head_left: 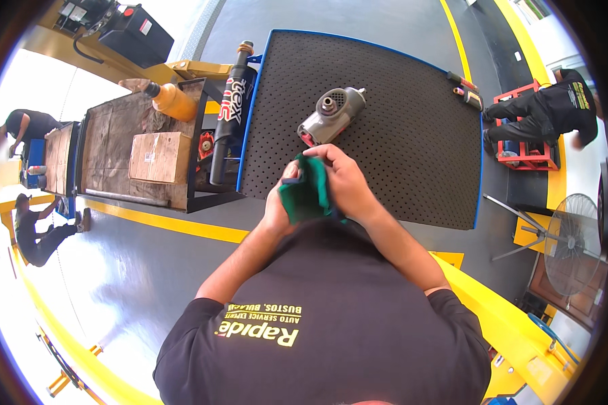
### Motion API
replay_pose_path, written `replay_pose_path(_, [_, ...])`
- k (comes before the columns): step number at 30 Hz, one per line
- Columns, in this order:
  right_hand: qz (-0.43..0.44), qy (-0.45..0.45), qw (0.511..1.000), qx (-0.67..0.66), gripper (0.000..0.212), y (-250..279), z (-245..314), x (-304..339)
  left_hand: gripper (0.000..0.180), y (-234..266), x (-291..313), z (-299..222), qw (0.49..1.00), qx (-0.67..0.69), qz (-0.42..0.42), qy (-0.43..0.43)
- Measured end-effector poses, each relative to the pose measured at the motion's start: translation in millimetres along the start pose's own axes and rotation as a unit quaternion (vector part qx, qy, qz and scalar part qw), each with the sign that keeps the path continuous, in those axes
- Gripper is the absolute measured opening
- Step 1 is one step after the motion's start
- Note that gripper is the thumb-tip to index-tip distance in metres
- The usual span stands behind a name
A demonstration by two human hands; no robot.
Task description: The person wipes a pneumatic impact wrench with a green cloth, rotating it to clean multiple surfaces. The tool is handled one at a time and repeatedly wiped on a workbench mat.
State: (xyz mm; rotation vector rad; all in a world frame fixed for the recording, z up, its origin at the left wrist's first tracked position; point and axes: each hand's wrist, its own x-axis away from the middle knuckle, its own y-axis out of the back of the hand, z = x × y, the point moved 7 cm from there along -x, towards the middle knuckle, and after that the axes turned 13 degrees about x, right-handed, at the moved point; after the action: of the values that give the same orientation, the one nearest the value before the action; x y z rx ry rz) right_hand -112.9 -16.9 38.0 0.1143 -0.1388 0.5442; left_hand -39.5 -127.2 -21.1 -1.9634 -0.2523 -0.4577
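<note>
Cloth (pixel 309 192), green and bunched, is held up between both hands, in front of a dark shirt (pixel 344 297). Its left side is gripped by the left hand (pixel 277 202), with the fingers curled in close; its right side is pinched by the right hand (pixel 348 181), whose fingers are bent over the upper end. Only a narrow space, filled by the folds, is seen between the two hands. Just beyond the fingertips, a grey impact wrench (pixel 334 115) is laid on a perforated black tabletop (pixel 405 148) edged in blue, its red-marked end pointed toward the hands; whether that end is touched cannot be made out. Farther to the right of the hands, small tools (pixel 467 99) are placed at the tabletop's right edge. To the left of the hands, a black cylinder (pixel 231 115) is seen beside the tabletop, and past it a brown box (pixel 159 157) and an orange bottle (pixel 173 101) are set on a worn bench (pixel 108 152). Well off to the right of the hands, a person (pixel 561 101) is seen by a red frame (pixel 528 145), and nearer the shirt's side a fan (pixel 572 244) is stood.
</note>
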Motion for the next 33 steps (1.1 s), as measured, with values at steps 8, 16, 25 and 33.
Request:
replay_pose_path(8, [-0.262,0.231,0.868,0.352,0.009,50.9,49.6,-2.4,0.060,-8.9,11.4,-43.5,0.992,0.094,0.021,0.085])
replay_pose_path(16, [-0.164,0.259,0.869,0.389,0.058,55.1,58.3,-39.2,0.047,-72.9,-54.5,-106.3,0.963,-0.080,-0.013,-0.257])
replay_pose_path(25, [-0.241,0.222,0.871,0.365,0.041,59.0,50.3,-32.6,0.028,-134.7,-63.3,-67.8,0.757,-0.442,0.223,-0.427])
replay_pose_path(33, [-0.233,0.225,0.865,0.383,0.047,62.8,50.0,-34.2,0.033,-121.0,-75.4,-70.2,0.824,-0.365,0.214,-0.377])
